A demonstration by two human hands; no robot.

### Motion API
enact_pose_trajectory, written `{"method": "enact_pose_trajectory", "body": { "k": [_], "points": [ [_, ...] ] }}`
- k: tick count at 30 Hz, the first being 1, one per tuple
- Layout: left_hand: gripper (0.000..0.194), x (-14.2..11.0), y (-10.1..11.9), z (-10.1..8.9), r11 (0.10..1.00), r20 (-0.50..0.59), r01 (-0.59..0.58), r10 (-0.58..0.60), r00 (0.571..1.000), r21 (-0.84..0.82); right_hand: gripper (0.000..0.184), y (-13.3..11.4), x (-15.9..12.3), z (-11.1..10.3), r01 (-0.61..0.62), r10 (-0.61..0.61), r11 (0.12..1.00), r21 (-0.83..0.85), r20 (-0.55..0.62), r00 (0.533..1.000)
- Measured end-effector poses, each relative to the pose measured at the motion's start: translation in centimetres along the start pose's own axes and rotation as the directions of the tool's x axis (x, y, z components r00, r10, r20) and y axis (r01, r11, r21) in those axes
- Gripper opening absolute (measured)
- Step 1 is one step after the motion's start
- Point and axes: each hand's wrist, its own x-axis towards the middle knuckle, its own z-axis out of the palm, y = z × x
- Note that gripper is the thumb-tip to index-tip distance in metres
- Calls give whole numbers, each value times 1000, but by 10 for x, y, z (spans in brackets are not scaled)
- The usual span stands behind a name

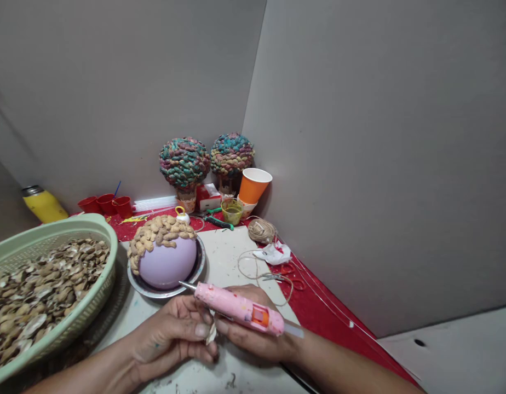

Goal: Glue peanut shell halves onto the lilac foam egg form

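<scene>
My right hand is wrapped round a pink hot glue gun, its metal nozzle pointing left. A clear glue stick sticks out of the gun's back end. Close beside it, my left hand pinches a peanut shell between thumb and fingers. Behind the hands, a lilac balloon rests in a round metal dish. Peanut shells cover the balloon's top and left side; its front is bare.
At left stands a green plastic basket full of peanut shells. Two colourful shell-covered balls stand at the back. Nearby are an orange paper cup, red cups, a twine ball, red-handled scissors and a yellow bottle. Grey walls enclose the table.
</scene>
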Motion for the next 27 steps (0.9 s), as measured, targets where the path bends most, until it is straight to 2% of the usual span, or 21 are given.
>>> {"method": "enact_pose_trajectory", "body": {
  "k": [3,9,14,18,27],
  "points": [
    [28,-1,1,2,1000,2,10,-10,1000,2,23,1,-2,0,-6,6,1000,-20,6,1000],
    [28,-1,2,2,1000,17,-5,5,1000,-5,23,3,-2,1,-33,33,998,59,3,999],
    [23,-1,0,1,999,24,-36,36,999,-20,26,3,-1,-1,51,-51,999,18,-22,998],
    [18,-1,-2,-1,998,21,-50,51,998,-28,24,1,0,-2,11,-11,999,34,-13,1000],
    [34,-3,0,6,996,-15,-31,32,999,79,26,3,-1,0,27,-28,999,-37,-36,999]
  ]
}}
